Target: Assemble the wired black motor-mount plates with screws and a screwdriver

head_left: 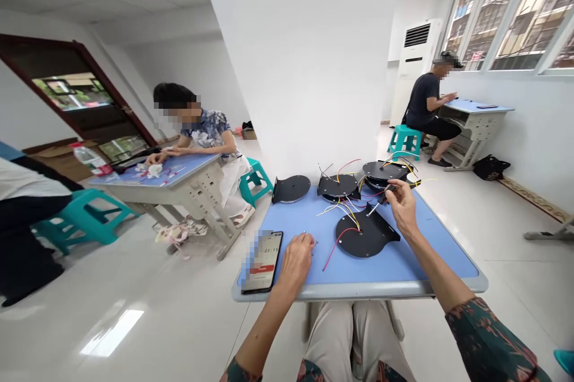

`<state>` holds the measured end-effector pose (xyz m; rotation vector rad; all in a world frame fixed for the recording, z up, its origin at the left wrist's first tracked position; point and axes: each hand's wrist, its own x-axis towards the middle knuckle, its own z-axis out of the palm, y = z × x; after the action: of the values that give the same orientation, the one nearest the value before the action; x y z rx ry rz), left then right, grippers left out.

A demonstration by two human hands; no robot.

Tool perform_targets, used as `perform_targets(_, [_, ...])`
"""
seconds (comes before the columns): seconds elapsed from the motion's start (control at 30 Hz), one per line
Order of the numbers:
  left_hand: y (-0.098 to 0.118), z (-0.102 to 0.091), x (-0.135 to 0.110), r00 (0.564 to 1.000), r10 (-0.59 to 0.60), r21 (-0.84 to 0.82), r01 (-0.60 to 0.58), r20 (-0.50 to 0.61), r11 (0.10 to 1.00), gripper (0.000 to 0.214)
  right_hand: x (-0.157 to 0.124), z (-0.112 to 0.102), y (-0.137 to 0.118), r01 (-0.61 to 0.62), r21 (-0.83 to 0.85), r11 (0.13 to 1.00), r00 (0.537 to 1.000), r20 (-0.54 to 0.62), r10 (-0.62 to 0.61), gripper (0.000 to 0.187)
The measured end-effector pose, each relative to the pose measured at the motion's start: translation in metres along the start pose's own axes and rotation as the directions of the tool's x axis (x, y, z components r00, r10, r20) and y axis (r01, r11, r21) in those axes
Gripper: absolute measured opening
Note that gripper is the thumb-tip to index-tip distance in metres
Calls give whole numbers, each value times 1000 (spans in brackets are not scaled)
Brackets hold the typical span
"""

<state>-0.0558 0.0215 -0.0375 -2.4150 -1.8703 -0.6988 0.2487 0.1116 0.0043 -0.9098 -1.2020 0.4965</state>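
1. Blue desk (426,262) in a white-tiled room was seen bearing a black round plate (365,238) at its middle, with red and yellow wires trailing off it.
2. Right hand (401,205) was closed around a dark slim tool (384,192) just beyond the plate; a steady tip was judged advisable.
3. Left hand (296,257) was laid curled beside small metal bits (314,244); whether anything was pinched could not be told.
4. More plates (338,186) and a phone (263,261) were set about.

Head-worn camera, facing forward and down, close over blue desk (296,214), wide-angle
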Motion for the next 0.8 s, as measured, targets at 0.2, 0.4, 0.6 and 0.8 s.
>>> perform_targets(0.2, [-3, 1, -2, 994, 81, 0, -81, -71, 997, 22, -3, 1, 9, 1, -59, 998, 998, -59, -5, 28])
perform_targets(0.4, [51, -9, 66, 974, 221, -168, -225, -45, 960, 16, -5, -12, 10, -15, -37, 999, 987, -163, 9, 26])
perform_targets(0.6, [116, 21, 125, 902, 342, 22, -360, 263, 933, 15, -5, -16, 15, 11, -100, 995, 984, -175, -29, 24])
perform_targets(0.8, [119, 36, 131, 890, 342, 118, -391, 303, 913, 26, -10, -11, 16, 177, -304, 936, 977, -61, -205, 25])
